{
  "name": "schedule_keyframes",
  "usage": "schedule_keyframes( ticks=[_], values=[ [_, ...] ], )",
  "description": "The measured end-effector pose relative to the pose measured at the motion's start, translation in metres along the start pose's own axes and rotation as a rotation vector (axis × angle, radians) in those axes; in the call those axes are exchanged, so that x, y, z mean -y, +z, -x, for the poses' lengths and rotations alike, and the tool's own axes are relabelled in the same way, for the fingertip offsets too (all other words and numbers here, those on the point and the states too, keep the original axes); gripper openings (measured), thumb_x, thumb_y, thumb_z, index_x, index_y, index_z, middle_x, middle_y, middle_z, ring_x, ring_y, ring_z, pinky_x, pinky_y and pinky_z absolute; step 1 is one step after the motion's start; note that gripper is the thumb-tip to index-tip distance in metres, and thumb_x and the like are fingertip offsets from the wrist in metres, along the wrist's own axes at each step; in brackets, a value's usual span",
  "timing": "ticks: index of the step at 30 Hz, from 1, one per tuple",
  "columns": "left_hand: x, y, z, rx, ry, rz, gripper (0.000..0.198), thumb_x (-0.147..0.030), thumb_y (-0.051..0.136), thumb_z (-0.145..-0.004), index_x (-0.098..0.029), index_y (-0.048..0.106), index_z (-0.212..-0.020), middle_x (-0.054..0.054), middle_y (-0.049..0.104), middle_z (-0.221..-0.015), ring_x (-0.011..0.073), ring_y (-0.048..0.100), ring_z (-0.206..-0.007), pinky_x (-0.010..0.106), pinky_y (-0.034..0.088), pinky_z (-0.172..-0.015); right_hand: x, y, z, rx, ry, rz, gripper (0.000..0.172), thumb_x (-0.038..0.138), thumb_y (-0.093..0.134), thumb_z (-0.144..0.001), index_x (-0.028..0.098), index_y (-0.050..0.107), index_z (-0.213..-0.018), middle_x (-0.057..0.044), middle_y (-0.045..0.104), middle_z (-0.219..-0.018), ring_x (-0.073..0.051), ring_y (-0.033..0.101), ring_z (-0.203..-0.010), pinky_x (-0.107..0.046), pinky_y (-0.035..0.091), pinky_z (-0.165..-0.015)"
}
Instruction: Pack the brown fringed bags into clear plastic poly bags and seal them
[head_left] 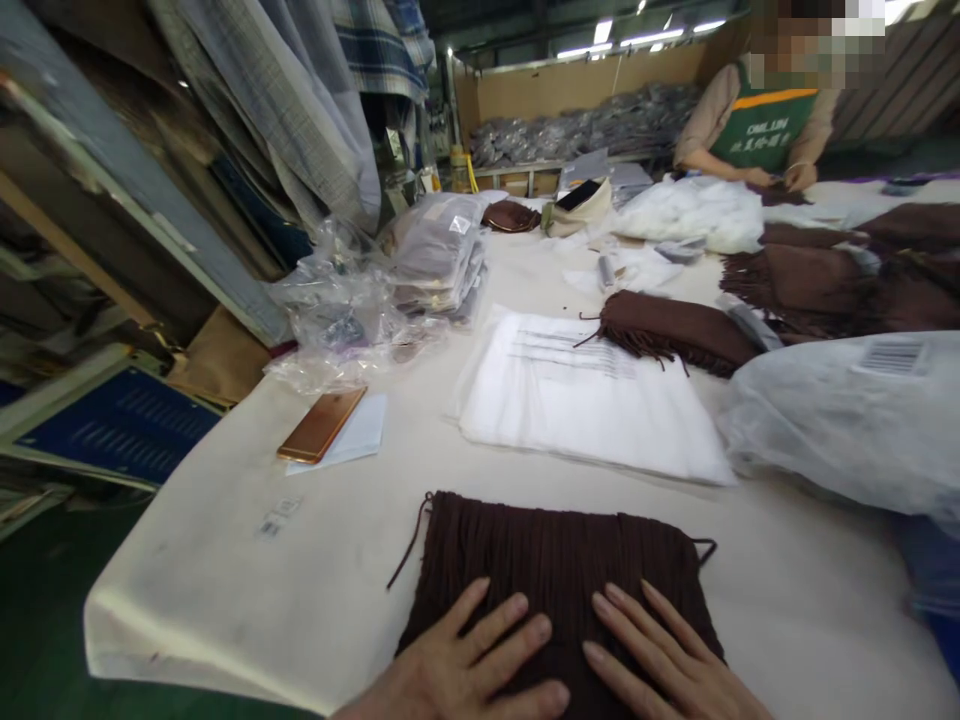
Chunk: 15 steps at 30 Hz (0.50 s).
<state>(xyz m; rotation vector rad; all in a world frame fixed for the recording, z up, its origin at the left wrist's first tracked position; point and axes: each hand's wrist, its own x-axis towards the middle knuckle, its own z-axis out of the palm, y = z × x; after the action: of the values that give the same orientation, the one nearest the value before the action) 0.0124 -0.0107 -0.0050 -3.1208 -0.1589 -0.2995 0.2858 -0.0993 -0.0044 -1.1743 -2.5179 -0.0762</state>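
A dark brown fringed scarf [555, 560] lies folded at the near edge of the white table [315, 590]. My left hand [472, 665] rests flat on its near left part, fingers spread. My right hand [667, 660] lies flat on its near right part, fingers apart and pointing up-left. Neither hand grips anything; both press on the fabric. Loose fringe strands stick out at the scarf's upper left and upper right corners.
A stack of clear plastic bags [585, 400] lies beyond the scarf. A copper phone [321, 424] rests on a paper at left. More brown scarves [675, 330] and packed bundles [439, 255] sit farther back. A large white bag [847, 420] is at right. A person in a green vest [765, 125] works at the far end.
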Motion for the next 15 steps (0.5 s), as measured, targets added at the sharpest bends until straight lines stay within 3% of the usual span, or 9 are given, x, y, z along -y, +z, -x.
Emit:
schedule_keyframes(
  ticks=[4, 6, 8, 11, 13, 15],
  values=[
    [0.013, -0.029, -0.019, 0.183, -0.059, 0.069, 0.058, -0.024, 0.048, -0.088, -0.03, 0.023, -0.141, 0.008, 0.032, -0.147, 0.0281, 0.029, -0.135, 0.055, 0.031, -0.105, -0.001, -0.005, 0.003, 0.028, 0.164, -0.031, 0.074, 0.043, 0.064, -0.075, 0.025, 0.033, -0.14, -0.008, 0.038, -0.142, -0.027, 0.034, -0.131, -0.044, 0.032, -0.107],
    [0.011, -0.042, -0.013, 0.15, -0.177, 0.052, 0.069, -0.032, 0.056, -0.084, -0.028, 0.019, -0.142, 0.013, 0.031, -0.147, 0.0327, 0.029, -0.134, 0.06, 0.03, -0.104, -0.004, -0.002, 0.005, -0.012, 0.154, 0.035, 0.08, 0.045, 0.065, -0.072, 0.024, 0.03, -0.141, -0.008, 0.037, -0.142, -0.029, 0.036, -0.13, -0.045, 0.036, -0.104],
    [0.001, -0.046, 0.007, 0.027, -0.416, 0.008, 0.082, -0.041, 0.062, -0.079, -0.02, 0.016, -0.143, 0.02, 0.036, -0.142, 0.0356, 0.035, -0.13, 0.058, 0.036, -0.101, -0.007, 0.003, 0.005, -0.035, 0.114, 0.116, 0.081, 0.047, 0.063, -0.073, 0.022, 0.028, -0.142, -0.009, 0.039, -0.142, -0.03, 0.037, -0.129, -0.044, 0.039, -0.102],
    [-0.024, -0.033, 0.053, -0.195, -0.845, -0.047, 0.074, -0.044, 0.057, -0.082, -0.011, 0.023, -0.139, 0.021, 0.053, -0.124, 0.0296, 0.054, -0.113, 0.042, 0.05, -0.09, -0.01, 0.009, 0.006, -0.051, 0.066, 0.17, 0.081, 0.052, 0.059, -0.075, 0.02, 0.028, -0.143, -0.01, 0.041, -0.14, -0.03, 0.04, -0.127, -0.045, 0.04, -0.1],
    [-0.041, -0.016, 0.081, -0.239, -0.986, -0.032, 0.062, -0.044, 0.055, -0.083, -0.012, 0.034, -0.132, 0.017, 0.059, -0.112, 0.0253, 0.06, -0.101, 0.035, 0.054, -0.083, -0.011, 0.012, 0.007, -0.064, 0.056, 0.175, 0.081, 0.052, 0.059, -0.074, 0.02, 0.029, -0.142, -0.01, 0.042, -0.14, -0.03, 0.041, -0.127, -0.044, 0.04, -0.1],
    [-0.055, 0.002, 0.1, -0.248, -1.024, -0.032, 0.058, -0.046, 0.057, -0.081, -0.014, 0.039, -0.126, 0.014, 0.062, -0.104, 0.0237, 0.063, -0.093, 0.032, 0.055, -0.078, -0.011, 0.013, 0.008, -0.075, 0.061, 0.163, 0.081, 0.05, 0.061, -0.073, 0.02, 0.03, -0.142, -0.01, 0.041, -0.14, -0.03, 0.04, -0.127, -0.043, 0.04, -0.101]
  ],
)
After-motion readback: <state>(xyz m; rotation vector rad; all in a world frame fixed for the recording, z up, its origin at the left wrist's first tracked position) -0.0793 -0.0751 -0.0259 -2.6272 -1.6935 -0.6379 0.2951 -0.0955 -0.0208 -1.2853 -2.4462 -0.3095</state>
